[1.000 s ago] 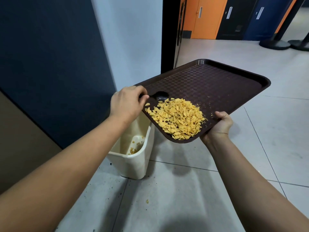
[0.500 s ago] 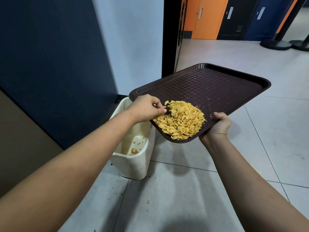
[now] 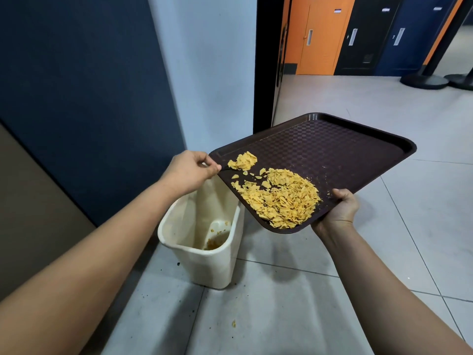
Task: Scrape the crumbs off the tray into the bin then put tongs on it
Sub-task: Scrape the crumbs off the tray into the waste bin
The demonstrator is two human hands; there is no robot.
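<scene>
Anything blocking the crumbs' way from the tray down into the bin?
Nothing visible. The crumbs lie at the tray's low corner, and the bin stands open below, mostly left of that corner.

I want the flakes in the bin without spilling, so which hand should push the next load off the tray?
Left. The left hand already pinches a dark utensil at the tray corner above the bin; the right hand grips the tray's near edge, supporting it.

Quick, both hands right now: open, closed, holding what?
Left hand: closed, pinching a dark utensil loaded with crumbs.
Right hand: closed, gripping the near edge of the tray.
</scene>
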